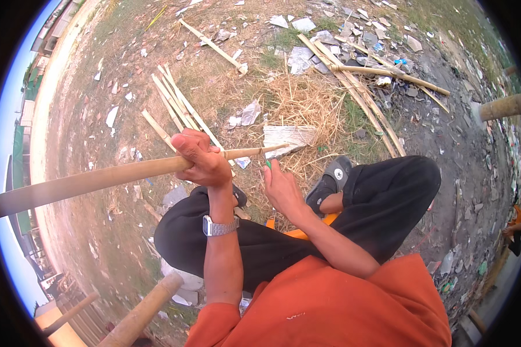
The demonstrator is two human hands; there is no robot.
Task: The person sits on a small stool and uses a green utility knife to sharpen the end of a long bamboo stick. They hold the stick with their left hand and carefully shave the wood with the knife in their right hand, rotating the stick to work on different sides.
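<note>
Outdoors, bare ground (98, 173) is strewn with dry grass and debris. Left hand (200, 159) is wrapped tight around a long bamboo pole (87, 182) held across the knees. Right hand (281, 188) pinches a small green-handled blade (268, 163) against the pole's tapered tip. Judged step: whittling the tip; the blade needs a steady angle. Split bamboo strips (176, 104) lie beyond. No containers visible.

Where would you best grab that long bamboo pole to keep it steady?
Around the round shaft of the bamboo pole, from above, as the left hand does. It lies nearly level, so fingers wrap it, clear of the thin tip by the right hand.
</note>
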